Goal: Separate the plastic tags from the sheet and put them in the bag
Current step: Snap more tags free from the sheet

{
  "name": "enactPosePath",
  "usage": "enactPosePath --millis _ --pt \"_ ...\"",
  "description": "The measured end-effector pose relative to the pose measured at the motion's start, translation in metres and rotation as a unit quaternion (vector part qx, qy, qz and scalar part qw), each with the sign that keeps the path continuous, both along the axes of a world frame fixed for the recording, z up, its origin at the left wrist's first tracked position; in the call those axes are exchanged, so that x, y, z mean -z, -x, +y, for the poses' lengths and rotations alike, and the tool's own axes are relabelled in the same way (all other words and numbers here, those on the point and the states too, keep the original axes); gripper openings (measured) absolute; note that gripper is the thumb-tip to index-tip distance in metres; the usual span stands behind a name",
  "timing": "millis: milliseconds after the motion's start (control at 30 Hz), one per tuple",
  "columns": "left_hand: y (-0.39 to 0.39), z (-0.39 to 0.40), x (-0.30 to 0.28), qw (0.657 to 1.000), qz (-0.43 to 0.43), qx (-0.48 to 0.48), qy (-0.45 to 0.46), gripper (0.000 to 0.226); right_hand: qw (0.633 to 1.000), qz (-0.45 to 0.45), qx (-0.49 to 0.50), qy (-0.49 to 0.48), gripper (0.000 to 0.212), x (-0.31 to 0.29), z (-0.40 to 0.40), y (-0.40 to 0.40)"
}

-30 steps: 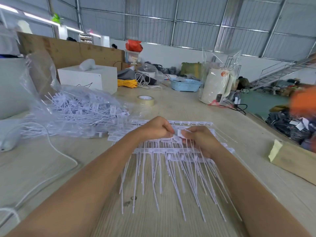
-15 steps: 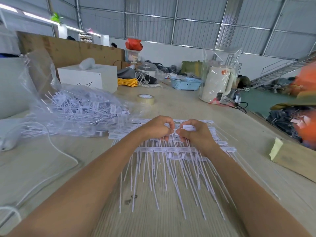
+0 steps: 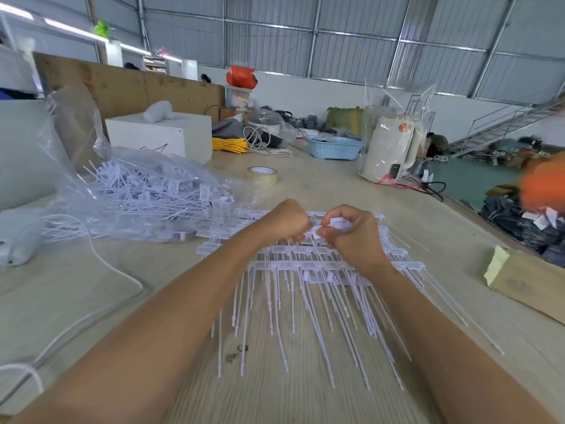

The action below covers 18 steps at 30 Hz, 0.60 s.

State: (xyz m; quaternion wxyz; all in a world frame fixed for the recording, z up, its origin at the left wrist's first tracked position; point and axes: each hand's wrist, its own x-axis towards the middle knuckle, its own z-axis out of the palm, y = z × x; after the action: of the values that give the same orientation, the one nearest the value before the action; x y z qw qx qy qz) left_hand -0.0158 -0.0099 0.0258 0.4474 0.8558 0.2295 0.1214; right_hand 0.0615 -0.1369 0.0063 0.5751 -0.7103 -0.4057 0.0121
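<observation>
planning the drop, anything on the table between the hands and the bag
Nothing visible. The hands, left and right, pinch a tag over the sheet; the bag lies to their left, only loose tags between.

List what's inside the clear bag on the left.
The clear bag holds a loose pile of white plastic tags, heads and thin tails jumbled. Whatever lies under the pile is covered.

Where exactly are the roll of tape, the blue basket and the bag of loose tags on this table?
roll of tape (image 3: 263, 175): head view, on its top rim.
blue basket (image 3: 334, 149): head view, on its front wall.
bag of loose tags (image 3: 146, 182): head view, on the clear plastic over the heap of tags.
</observation>
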Motion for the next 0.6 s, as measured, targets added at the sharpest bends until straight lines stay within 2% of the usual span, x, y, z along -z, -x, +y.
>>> enactPosePath --millis 133,200,300,400,467,533,600 --pt "0.004 0.004 -0.004 0.997 0.025 0.026 0.065 0.036 0.999 -0.044 -0.025 -0.003 0.024 -0.001 0.0 0.004" --pt "0.006 0.006 -0.007 0.997 0.026 0.038 0.062 0.032 0.999 -0.02 -0.018 -0.022 0.026 -0.004 0.0 0.004" --pt "0.008 0.008 -0.008 0.996 0.03 0.055 0.057 0.03 0.991 0.062 0.082 -0.084 0.022 -0.007 -0.013 -0.018" --pt "0.004 0.006 -0.001 1.0 -0.019 0.016 -0.007 0.022 0.976 0.142 0.1 -0.129 0.015 -0.006 -0.03 -0.035" --pt "0.0 0.0 0.009 0.995 -0.025 0.068 -0.064 0.021 0.973 0.164 0.056 -0.154 0.014 -0.011 -0.027 -0.032" --pt "-0.002 -0.005 0.015 0.985 -0.001 0.105 -0.135 0.019 0.977 0.157 0.004 -0.143 0.014 -0.018 -0.017 -0.022" --pt "-0.002 -0.008 0.009 0.985 -0.026 0.09 -0.146 0.022 0.987 0.121 -0.025 -0.104 0.016 -0.027 -0.009 -0.012"
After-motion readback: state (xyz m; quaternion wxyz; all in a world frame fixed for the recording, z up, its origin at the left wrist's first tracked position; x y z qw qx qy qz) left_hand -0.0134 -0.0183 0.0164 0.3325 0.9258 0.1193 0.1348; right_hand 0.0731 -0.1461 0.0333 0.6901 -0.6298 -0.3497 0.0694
